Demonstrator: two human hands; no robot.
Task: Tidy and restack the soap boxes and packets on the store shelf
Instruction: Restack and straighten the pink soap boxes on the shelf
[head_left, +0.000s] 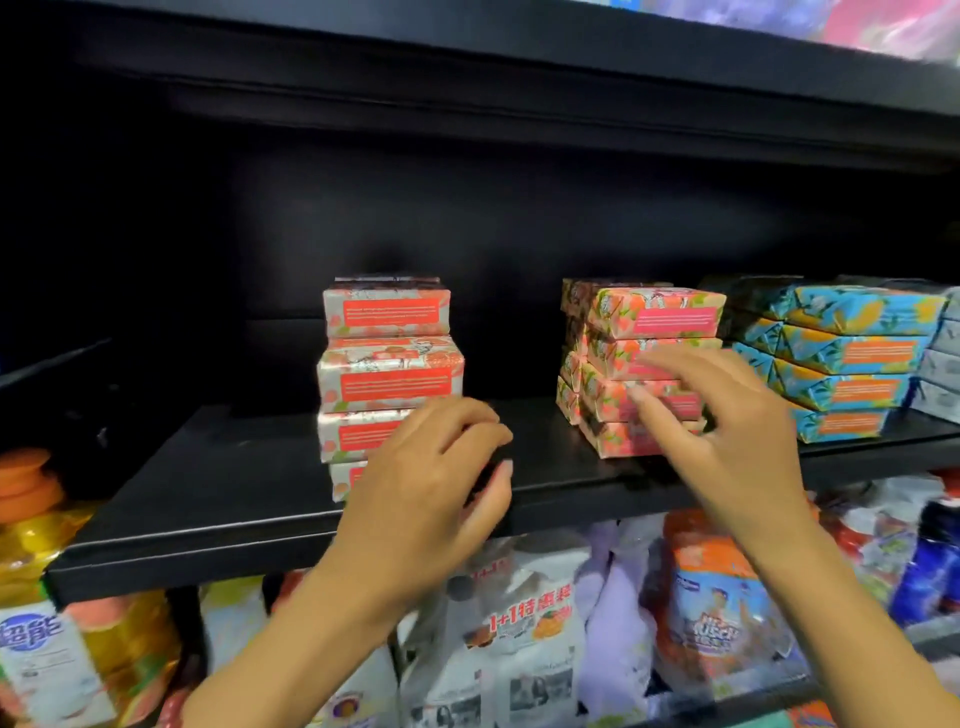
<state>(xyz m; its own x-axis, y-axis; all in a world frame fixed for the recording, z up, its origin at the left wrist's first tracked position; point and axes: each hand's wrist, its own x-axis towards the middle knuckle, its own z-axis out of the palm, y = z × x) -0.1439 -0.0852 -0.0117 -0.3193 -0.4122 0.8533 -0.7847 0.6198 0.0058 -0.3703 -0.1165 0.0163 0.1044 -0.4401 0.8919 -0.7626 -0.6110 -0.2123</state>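
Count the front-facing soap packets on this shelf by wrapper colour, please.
Orange-label packets, left stack: 4
Pink-label packets, middle stack: 4
Blue packets, right stack: 4
Total: 12
The pale packets at the right edge are cut off by the frame, so they are left out.

Dim aisle, light falling from viewer's side. Shelf recess at 12 o'clock gone black, no detail back there. Left stack lit on front faces, wrap catching small glints. Right hand at 3 o'clock smeared by motion blur, fingertips ghosting. Left hand sharper. Corner at 1 o'clock streaked, washed out. Bottles at 8 o'clock soft. Packets at 6 o'clock slightly smeared. Shelf lines tilting, bowing toward edges, wide lens.
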